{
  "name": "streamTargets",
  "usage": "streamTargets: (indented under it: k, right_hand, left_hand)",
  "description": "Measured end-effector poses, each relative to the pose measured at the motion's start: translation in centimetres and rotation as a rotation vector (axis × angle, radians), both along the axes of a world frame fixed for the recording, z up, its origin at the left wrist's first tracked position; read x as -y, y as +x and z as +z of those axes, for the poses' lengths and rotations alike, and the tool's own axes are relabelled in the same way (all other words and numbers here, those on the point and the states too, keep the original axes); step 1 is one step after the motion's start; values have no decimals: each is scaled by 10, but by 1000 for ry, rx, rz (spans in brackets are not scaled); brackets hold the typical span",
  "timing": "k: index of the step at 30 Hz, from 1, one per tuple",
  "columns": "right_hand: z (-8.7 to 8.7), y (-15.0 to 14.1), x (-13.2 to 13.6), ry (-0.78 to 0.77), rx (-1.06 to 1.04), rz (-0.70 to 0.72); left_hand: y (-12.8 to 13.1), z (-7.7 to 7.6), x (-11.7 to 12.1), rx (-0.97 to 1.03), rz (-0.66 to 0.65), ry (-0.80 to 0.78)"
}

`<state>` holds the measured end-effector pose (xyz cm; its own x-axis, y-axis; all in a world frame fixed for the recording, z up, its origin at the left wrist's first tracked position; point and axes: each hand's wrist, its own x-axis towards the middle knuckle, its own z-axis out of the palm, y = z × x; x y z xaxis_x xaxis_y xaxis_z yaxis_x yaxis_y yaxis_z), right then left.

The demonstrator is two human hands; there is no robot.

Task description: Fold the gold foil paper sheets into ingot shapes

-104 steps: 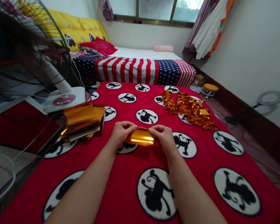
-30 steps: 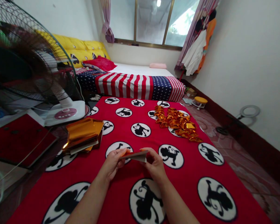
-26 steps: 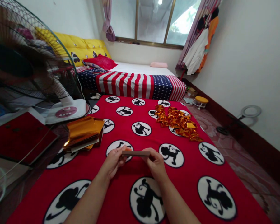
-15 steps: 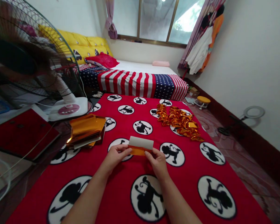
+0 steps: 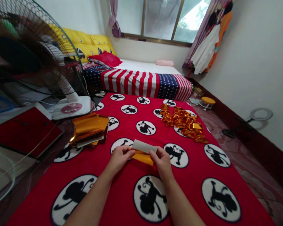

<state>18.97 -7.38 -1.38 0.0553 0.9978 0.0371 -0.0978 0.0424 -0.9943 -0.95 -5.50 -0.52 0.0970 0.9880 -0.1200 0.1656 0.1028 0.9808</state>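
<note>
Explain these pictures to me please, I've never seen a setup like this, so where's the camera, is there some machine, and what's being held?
There is no machine here, just a person's two bare hands. Every picture comes from one camera worn on the head, looking forward and down past the forearms. In front lies a red cloth printed with black monkeys in white circles. At its left edge sits a stack of gold sheets; toward the far right is a cluster of folded gold pieces. The left hand and right hand pinch opposite ends of one small sheet, grey on its far part and gold on the near part.
</note>
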Motion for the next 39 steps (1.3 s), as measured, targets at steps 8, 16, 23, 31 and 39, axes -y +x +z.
streamTargets:
  k: [8,16,23,31,39]
  right_hand:
    - [3,-3,0,-28,-55,-37]
    - [0,-8,0,11,-80,22]
    - [1,-10,0,27,-32,-20]
    - [3,-9,0,-7,45,-38]
    - [1,-3,0,106,97,-99]
  left_hand:
    - [2,2,3,-22,22,-23]
    - [12,6,4,225,173,-28]
    - [14,-1,2,198,204,-26]
    - [11,-5,-2,288,192,-141]
    - [-10,10,-5,261,138,-295]
